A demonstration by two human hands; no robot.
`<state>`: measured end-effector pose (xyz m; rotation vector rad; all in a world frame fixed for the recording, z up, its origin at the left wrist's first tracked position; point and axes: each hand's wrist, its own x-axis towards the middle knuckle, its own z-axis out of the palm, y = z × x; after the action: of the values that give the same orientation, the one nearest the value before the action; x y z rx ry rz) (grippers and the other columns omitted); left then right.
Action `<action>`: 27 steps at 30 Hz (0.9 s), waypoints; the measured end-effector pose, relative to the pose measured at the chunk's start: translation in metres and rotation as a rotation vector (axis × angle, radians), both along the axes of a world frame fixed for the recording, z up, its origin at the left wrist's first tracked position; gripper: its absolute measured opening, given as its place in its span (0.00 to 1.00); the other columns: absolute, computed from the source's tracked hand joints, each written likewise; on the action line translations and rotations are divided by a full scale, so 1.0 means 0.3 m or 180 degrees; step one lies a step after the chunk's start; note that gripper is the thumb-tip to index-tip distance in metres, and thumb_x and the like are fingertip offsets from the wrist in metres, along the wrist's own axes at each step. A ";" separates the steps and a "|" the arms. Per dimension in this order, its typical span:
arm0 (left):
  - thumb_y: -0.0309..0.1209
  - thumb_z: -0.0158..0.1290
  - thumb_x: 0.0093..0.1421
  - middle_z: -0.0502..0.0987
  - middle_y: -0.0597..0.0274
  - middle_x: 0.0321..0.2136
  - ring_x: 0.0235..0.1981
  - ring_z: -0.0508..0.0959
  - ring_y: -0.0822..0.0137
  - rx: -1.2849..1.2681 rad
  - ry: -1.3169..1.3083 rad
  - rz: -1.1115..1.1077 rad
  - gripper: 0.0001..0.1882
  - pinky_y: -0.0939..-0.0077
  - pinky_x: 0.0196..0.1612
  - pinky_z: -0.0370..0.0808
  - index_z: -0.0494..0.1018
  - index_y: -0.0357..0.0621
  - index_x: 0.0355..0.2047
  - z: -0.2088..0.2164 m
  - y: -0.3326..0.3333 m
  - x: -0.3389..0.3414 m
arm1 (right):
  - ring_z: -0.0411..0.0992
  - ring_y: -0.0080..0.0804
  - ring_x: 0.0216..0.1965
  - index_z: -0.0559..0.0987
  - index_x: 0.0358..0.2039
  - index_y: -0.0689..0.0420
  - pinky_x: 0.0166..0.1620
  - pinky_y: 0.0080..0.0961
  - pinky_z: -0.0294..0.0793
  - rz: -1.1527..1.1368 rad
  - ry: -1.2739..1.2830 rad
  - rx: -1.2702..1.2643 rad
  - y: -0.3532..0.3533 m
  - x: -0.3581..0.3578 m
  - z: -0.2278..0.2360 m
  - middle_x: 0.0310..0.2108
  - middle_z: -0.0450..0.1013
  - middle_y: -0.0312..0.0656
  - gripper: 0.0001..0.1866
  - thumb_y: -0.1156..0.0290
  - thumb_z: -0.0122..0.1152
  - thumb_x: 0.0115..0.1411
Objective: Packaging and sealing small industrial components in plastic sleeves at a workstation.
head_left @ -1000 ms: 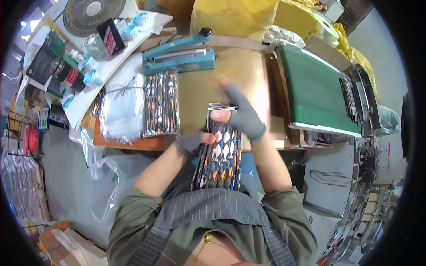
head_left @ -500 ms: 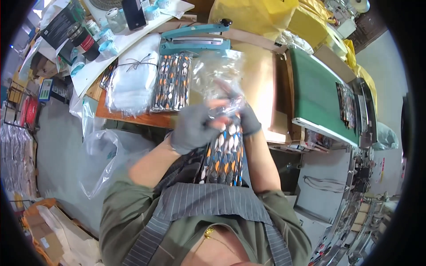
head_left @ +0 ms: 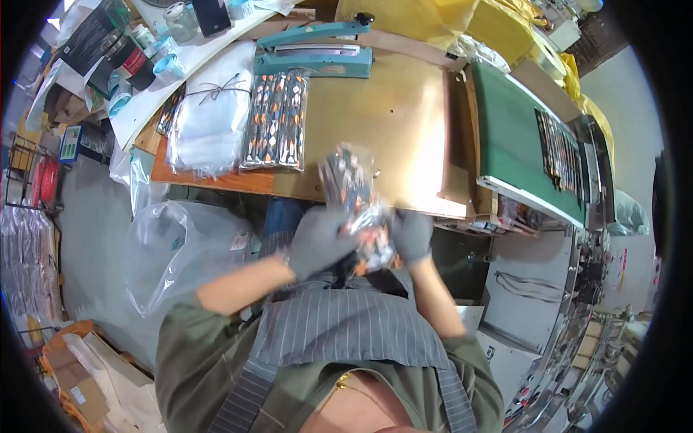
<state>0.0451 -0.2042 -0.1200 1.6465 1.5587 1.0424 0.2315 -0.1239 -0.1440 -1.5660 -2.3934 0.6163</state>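
Between my gloved hands, in front of the table edge, is a bundle of slim black strips patterned in orange, white and blue. Shiny clear plastic shows around it, and motion blurs it. My left hand, in a grey fingerless glove, grips the bundle's left side with curled fingers. On the other side, my right hand, gloved alike, is closed against the plastic, its fingertips partly hidden. Flat on the table lie similar bagged strips, beside a tied stack of clear plastic bags.
A teal heat sealer stands at the table's back. To the right, more strips lie on a green belt. A white shelf holds jars and tape rolls. A large clear bag hangs at lower left.
My hands came down and nearer my body with the bundle. Its upper end now points over the table edge, and the clear bag no longer spreads out above the hands.
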 end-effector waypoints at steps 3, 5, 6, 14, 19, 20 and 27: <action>0.34 0.58 0.49 0.70 0.52 0.23 0.23 0.70 0.55 0.1177 0.0900 0.0250 0.13 0.65 0.27 0.66 0.66 0.40 0.28 0.115 0.281 -0.031 | 0.68 0.26 0.18 0.73 0.28 0.57 0.26 0.20 0.68 0.0083 0.1519 0.1248 0.184 -0.092 0.152 0.18 0.69 0.40 0.04 0.77 0.58 0.51; 0.31 0.53 0.51 0.71 0.54 0.24 0.26 0.72 0.54 0.0381 0.0376 0.0568 0.09 0.64 0.29 0.68 0.67 0.42 0.30 0.256 0.385 -0.129 | 0.64 0.15 0.19 0.72 0.27 0.59 0.25 0.15 0.65 0.0071 0.2166 0.1497 0.185 -0.142 0.342 0.16 0.65 0.36 0.03 0.82 0.53 0.52; 0.32 0.52 0.52 0.72 0.55 0.23 0.25 0.73 0.53 0.1083 0.1004 0.0590 0.08 0.64 0.29 0.69 0.68 0.42 0.29 0.243 0.449 -0.219 | 0.65 0.18 0.19 0.72 0.27 0.59 0.25 0.16 0.66 0.0274 0.2082 0.2016 0.233 -0.151 0.368 0.17 0.66 0.38 0.02 0.79 0.54 0.51; 0.30 0.47 0.52 0.78 0.55 0.19 0.16 0.76 0.65 0.1377 0.1981 0.0863 0.11 0.73 0.22 0.72 0.77 0.37 0.24 0.373 0.596 -0.259 | 0.71 0.32 0.24 0.74 0.29 0.61 0.32 0.28 0.70 -0.0084 0.1005 0.1474 0.541 -0.064 0.440 0.21 0.72 0.47 0.09 0.69 0.53 0.51; 0.29 0.46 0.54 0.78 0.55 0.18 0.15 0.75 0.72 -0.0683 0.1427 -0.0466 0.12 0.79 0.21 0.71 0.76 0.34 0.24 0.409 0.586 -0.237 | 0.72 0.30 0.23 0.76 0.29 0.61 0.29 0.26 0.71 -0.0189 0.1726 0.0085 0.561 -0.012 0.485 0.18 0.71 0.41 0.08 0.73 0.54 0.47; 0.29 0.46 0.54 0.77 0.56 0.18 0.15 0.75 0.72 0.0162 0.1155 -0.0211 0.12 0.79 0.21 0.71 0.76 0.34 0.25 0.409 0.567 -0.233 | 0.66 0.20 0.18 0.75 0.28 0.62 0.22 0.19 0.67 -0.0259 0.2281 -0.0104 0.535 0.012 0.490 0.17 0.68 0.36 0.07 0.74 0.56 0.48; 0.30 0.48 0.55 0.76 0.60 0.17 0.15 0.73 0.76 0.0224 0.0970 -0.0429 0.13 0.80 0.20 0.69 0.77 0.33 0.32 0.530 0.514 -0.184 | 0.71 0.23 0.23 0.75 0.33 0.61 0.29 0.18 0.71 0.0414 0.2679 -0.0219 0.512 0.072 0.609 0.22 0.71 0.36 0.13 0.65 0.60 0.54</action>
<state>-0.0102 -0.0502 0.0391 2.0040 1.5866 0.8126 0.2531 0.0299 0.0387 -0.8887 -1.8295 1.1178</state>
